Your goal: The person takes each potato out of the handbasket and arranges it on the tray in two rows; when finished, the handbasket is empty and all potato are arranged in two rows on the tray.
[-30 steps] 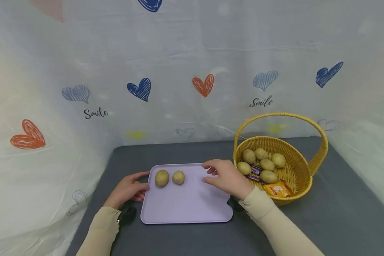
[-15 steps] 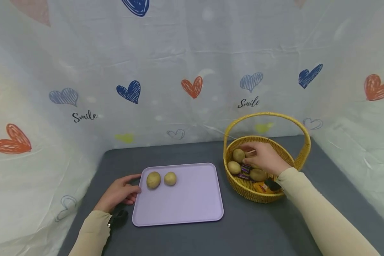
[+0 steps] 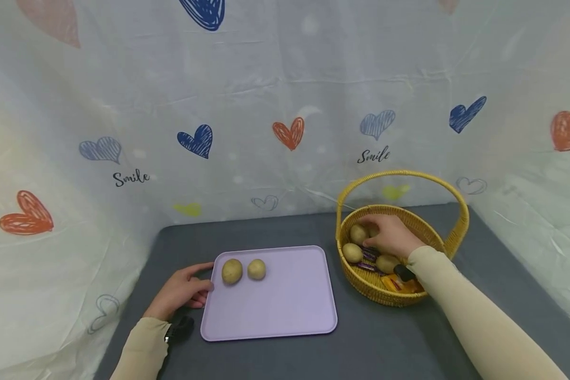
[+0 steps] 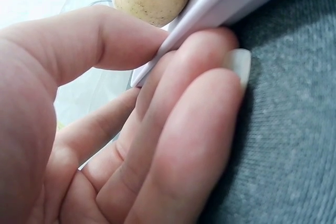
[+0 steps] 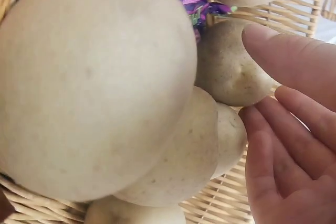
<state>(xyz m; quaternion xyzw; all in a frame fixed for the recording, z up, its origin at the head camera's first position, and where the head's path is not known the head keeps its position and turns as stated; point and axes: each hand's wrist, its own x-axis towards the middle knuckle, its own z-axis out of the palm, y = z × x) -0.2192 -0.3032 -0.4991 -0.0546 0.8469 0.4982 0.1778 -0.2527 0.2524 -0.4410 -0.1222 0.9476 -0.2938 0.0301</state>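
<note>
Wicker basket [image 3: 448,248], right hand [image 3: 390,236] loosely open over potatoes [image 3: 352,253]; left hand [image 3: 182,290] pinching tray [image 3: 285,311].

Basket handle [image 3: 401,175] arching over the potatoes [image 3: 358,234]; bare tray [image 3: 285,306] right half

Backdrop cloth [image 3: 285,95], left: the word "Smile" [image 3: 131,178] in black script, beneath a pale blue heart.
Backdrop cloth, right: "Smile" [image 3: 373,155] again in the same script, just above the basket [image 3: 448,248] handle.
Wrappers in the basket: print too small to read.
Tray [image 3: 275,311]: carries no lettering.
</note>
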